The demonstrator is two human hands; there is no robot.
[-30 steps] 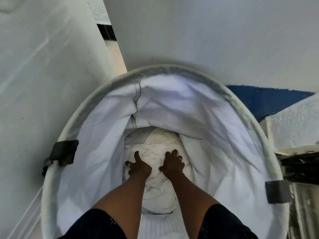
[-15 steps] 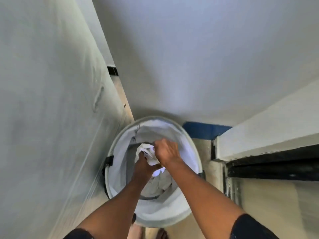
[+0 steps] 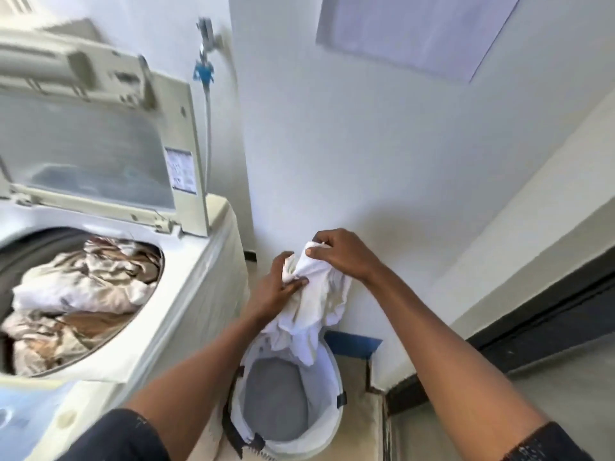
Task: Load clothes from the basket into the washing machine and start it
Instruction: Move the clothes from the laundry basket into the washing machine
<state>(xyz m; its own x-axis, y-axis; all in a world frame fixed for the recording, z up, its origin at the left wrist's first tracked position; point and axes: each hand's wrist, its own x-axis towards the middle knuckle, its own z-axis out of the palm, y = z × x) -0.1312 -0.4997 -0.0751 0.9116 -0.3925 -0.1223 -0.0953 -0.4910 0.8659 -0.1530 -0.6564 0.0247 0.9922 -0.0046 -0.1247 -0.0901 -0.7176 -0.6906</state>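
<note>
Gripping a white cloth [image 3: 311, 316] with both hands, the person holds it up above the basket [image 3: 324, 424]. The left hand [image 3: 276, 289] is clamped round the bunched upper part from the left, thumb pressed across the fabric. The right hand [image 3: 344, 257] pinches the top of the bundle from the right, fingers curled over it. The hands sit close together with the cloth bunched between them. The rest of the cloth hangs down in folds, and its lowest edge overlaps the basket's far rim in this view; touching it or just above it, I cannot tell. The basket stands upright on the floor, white-lined, with black handle tabs on its sides and its grey bottom in plain sight. Just left of the basket stands the washer [image 3: 193, 294], a top-loader, its lid [image 3: 93, 151] raised upright at the back. Its open drum holds a heap of crumpled clothes [image 3: 83, 287], white and tan. High up, beyond and left of the basket, a hose [image 3: 208, 128] with a blue fitting runs down the wall. Just beyond the basket, blue tape [image 3: 352, 342] lies at the foot of the wall.
</note>
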